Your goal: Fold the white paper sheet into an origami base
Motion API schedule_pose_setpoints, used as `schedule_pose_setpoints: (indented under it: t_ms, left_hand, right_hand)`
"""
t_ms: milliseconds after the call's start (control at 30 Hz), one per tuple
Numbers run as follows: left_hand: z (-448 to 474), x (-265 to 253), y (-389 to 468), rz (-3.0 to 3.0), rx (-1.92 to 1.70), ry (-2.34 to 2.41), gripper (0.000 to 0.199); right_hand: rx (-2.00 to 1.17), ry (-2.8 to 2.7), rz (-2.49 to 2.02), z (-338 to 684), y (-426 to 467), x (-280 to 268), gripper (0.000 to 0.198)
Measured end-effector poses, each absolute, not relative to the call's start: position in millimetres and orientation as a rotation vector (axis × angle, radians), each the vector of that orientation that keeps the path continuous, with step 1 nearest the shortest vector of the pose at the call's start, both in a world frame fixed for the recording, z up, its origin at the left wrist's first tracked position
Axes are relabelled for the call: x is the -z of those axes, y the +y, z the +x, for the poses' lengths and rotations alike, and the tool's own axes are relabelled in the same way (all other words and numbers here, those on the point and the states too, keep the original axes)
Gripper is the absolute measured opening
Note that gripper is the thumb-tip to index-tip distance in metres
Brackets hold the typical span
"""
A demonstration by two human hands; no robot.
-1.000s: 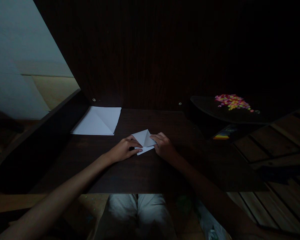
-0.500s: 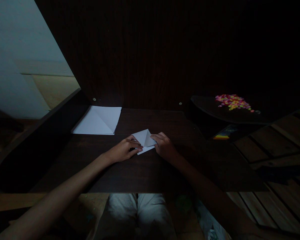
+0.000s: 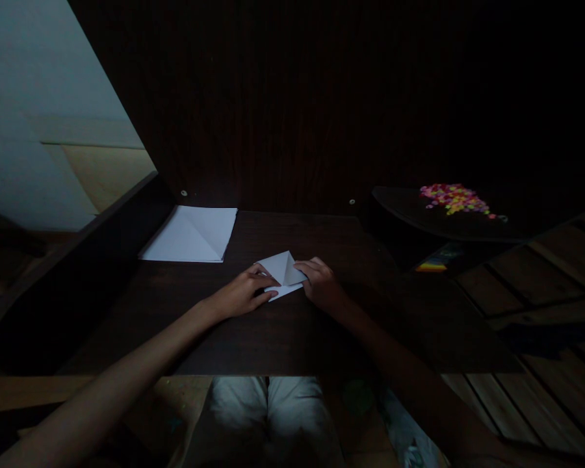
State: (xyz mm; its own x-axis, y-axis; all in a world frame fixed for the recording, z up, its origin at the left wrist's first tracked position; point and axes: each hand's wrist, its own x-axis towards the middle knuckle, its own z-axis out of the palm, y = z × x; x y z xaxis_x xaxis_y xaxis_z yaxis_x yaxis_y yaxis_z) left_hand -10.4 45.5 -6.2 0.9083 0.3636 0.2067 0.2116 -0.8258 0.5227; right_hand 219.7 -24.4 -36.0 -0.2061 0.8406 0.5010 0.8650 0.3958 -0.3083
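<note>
A small folded sheet of white paper (image 3: 275,267) lies on the dark wooden desk (image 3: 253,344), with a triangular flap partly raised on its right side. My left hand (image 3: 246,290) grips the paper's left edge, thumb at the lower edge and fingers on top. On the other side, my right hand (image 3: 320,281) pinches the flap at the paper's right corner between thumb and fingers. Part of each side of the paper is hidden under the fingers.
A stack of white paper (image 3: 190,237) with a diagonal crease on top lies at the back left. Small colourful pieces (image 3: 455,198) are heaped on a curved side shelf (image 3: 419,218) at right. A dark upright panel (image 3: 273,117) bounds the desk's back; a raised side board (image 3: 78,260) stands left.
Both hands stay at the paper. The left thumb and fingers shift very slightly, and the flap under the right hand moves a touch to the right.
</note>
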Motion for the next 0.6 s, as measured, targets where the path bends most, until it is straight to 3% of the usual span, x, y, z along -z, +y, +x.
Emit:
schedule_pose_setpoints:
  t_ms: [400,600]
  left_hand:
    - [-16.2,6.5,39.8,2.648,-0.377,0.367,0.037]
    - [-8.1,14.6,34.4,2.683,-0.483,0.441,0.033]
  right_hand:
    - [0.039,-1.948,-1.463,211.7,-25.9,35.0,0.033]
    - [-0.033,-1.851,-1.531,207.3,-18.5,35.7,0.037]
